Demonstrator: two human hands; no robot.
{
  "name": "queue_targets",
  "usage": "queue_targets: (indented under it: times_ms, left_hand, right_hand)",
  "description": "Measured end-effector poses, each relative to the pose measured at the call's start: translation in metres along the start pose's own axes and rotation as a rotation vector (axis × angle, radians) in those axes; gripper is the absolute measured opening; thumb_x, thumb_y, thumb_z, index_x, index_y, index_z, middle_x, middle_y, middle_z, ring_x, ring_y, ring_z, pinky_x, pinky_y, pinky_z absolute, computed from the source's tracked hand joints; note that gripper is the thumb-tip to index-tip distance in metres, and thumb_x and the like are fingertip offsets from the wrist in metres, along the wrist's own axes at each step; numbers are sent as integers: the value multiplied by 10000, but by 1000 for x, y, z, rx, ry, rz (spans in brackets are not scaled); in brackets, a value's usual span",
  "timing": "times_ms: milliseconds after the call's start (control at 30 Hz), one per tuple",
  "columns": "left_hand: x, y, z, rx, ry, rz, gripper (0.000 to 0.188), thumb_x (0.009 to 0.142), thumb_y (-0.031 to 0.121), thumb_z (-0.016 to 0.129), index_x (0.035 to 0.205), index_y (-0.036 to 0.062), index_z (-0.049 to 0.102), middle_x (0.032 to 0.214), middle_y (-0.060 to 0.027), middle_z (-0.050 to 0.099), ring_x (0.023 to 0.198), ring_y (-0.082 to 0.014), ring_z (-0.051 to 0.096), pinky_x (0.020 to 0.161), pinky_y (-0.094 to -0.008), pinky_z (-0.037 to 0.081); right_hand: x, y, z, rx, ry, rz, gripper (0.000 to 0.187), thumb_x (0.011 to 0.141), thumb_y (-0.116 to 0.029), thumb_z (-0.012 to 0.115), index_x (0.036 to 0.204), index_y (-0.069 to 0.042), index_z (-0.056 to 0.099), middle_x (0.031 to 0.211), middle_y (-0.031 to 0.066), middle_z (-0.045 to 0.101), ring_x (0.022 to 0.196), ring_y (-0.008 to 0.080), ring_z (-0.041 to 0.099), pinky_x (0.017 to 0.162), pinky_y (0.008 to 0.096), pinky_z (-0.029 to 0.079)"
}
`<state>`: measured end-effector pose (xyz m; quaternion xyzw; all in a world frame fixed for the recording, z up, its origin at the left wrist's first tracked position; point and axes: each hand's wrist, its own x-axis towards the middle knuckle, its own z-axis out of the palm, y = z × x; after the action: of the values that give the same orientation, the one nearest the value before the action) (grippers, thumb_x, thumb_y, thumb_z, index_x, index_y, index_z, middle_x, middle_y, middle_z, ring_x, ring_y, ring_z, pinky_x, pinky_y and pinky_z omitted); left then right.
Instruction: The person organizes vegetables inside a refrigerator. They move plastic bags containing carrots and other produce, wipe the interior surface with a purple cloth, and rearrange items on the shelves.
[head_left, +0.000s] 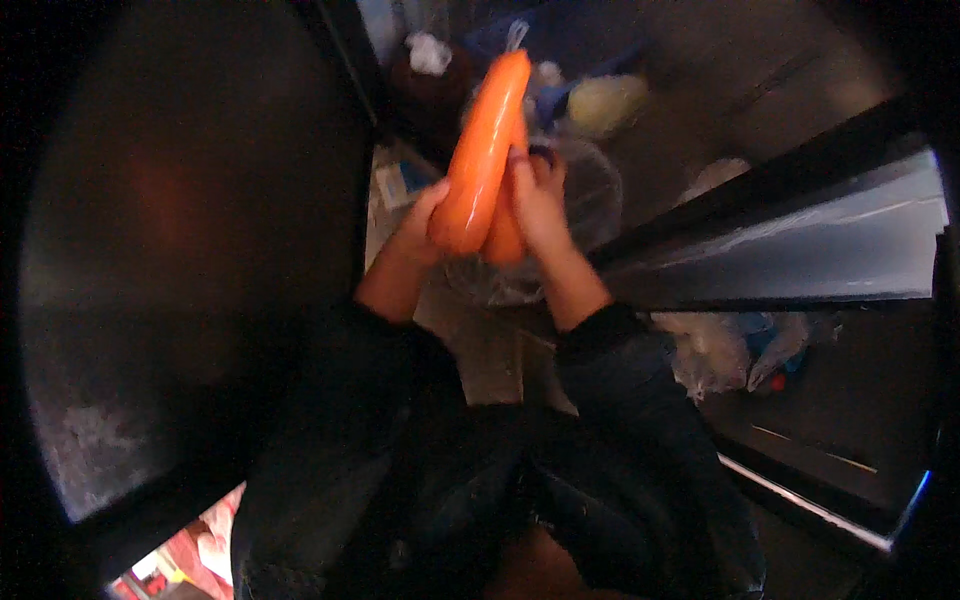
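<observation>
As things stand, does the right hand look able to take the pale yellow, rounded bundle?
Probably not: the right hand is occupied, helping the left hand hold the long, glossy orange package. The pale yellow bundle itself seems unobstructed.

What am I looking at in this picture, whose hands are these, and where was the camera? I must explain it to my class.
There is no machine here, just a person's two bare hands. The camera is worn on the head and looks down; its wide lens bends straight edges. The left hand and right hand together hold a long, shiny orange bundle, too blurred to name. Around it are clear plastic, a pale yellow lump and a crumpled white thing. What they lie on is too dim to tell.
</observation>
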<state>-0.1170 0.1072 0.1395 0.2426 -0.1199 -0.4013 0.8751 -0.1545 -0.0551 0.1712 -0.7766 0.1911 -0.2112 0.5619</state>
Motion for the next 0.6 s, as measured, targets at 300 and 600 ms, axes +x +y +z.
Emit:
queue_targets:
  times_ms: [300,600]
  left_hand:
    - [1,29,29,108,-334,334,706,856,523,446,1291,-32,431,1316,-265,432,1137,-404,497,963,-481,408]
    - [-14,45,10,-66,-277,365,760,878,605,303,1346,12,391,1377,-307,324,1236,-449,379,1062,-554,251]
  right_hand:
    - [-6,-4,-5,68,136,-43,374,914,-375,492,1114,-84,617,1373,235,338,1272,372,325,1060,404,273]
    - [-51,89,-8,-1003,-223,41,569,753,-473,661,1162,-81,611,1421,175,298,1202,477,349,971,542,349]
